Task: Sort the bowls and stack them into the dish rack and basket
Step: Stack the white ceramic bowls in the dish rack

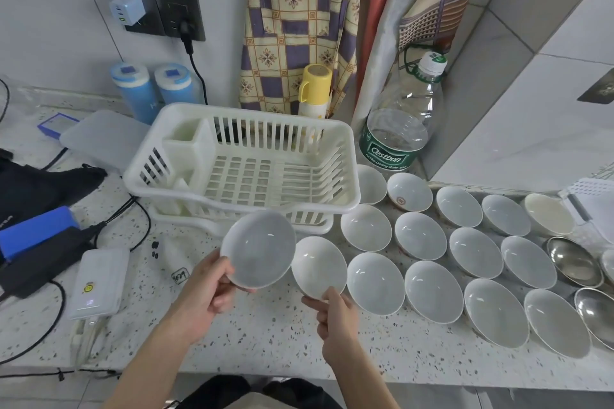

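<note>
- My left hand (207, 289) holds a shallow white ceramic bowl (258, 249) by its near rim, thumb inside, lifted and tilted in front of the white slatted plastic dish rack (242, 163), which sits empty toward the back of the speckled stone countertop (252, 342). A rim-only hold is thin; if the glaze is slick, I judge the bowl could swing down and knock the rack's front edge.
- My right hand (335, 315) pinches the near rim of a second white bowl (319, 267), the leftmost of the front row, just beside the bowl I hold. The two rims could clink or chip.
- That second bowl touches its neighbour (375, 282); dragging rather than lifting could shove the row.
- The steel bowls (574, 261) at the countertop's right end must be sorted apart; I cannot make out the basket clearly.
</note>
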